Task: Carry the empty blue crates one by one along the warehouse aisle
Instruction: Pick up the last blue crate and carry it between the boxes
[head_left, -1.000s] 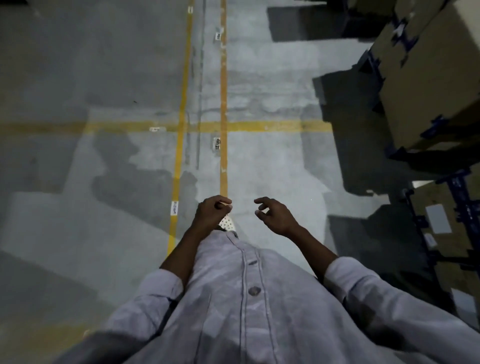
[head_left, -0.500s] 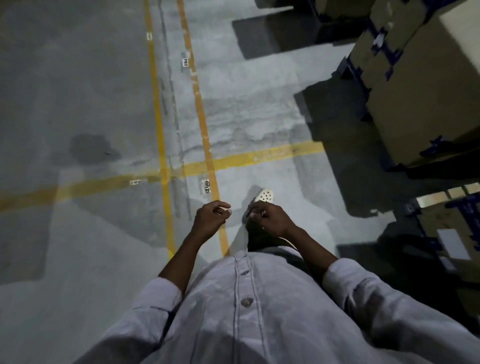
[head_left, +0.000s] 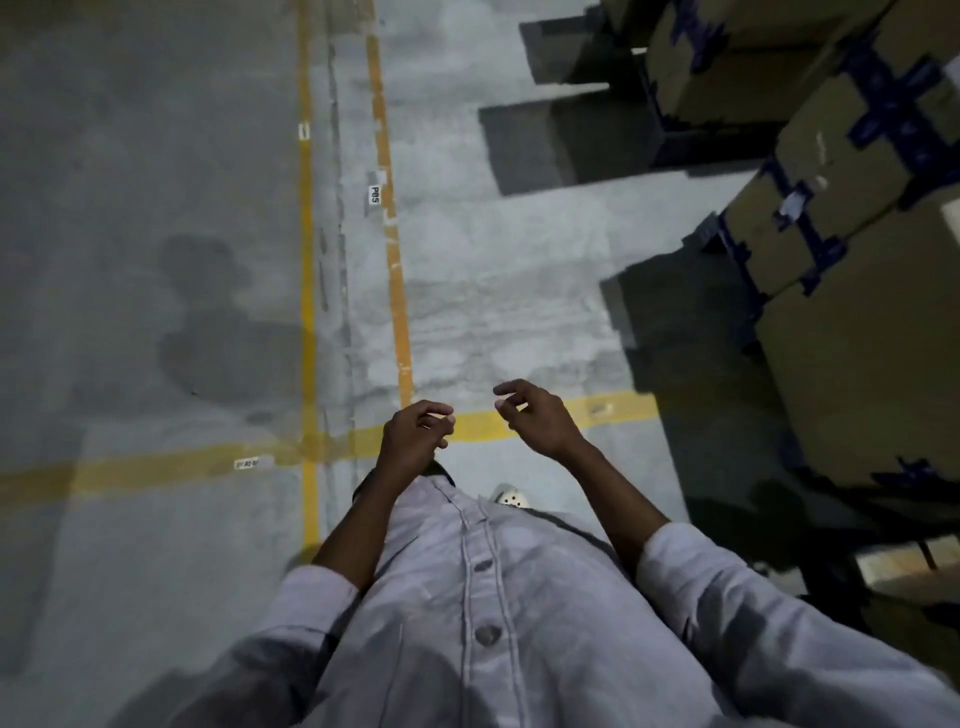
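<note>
No blue crate is in view. My left hand (head_left: 413, 436) and my right hand (head_left: 537, 418) hang in front of my waist, a little apart, above the grey concrete floor. Both have loosely curled fingers and hold nothing. My pale shirt fills the bottom of the view, and the toe of a white perforated shoe (head_left: 511, 498) shows just below my right hand.
Two yellow floor lines (head_left: 392, 249) run ahead along the aisle, and a yellow cross line (head_left: 156, 470) passes under my hands. Stacked cardboard boxes (head_left: 857, 374) on blue pallets line the right side. The concrete to the left is open floor.
I have walked forward: the yellow cross line has slid from ahead of my hands to under them. My hands have drifted slightly apart, both still holding nothing.
</note>
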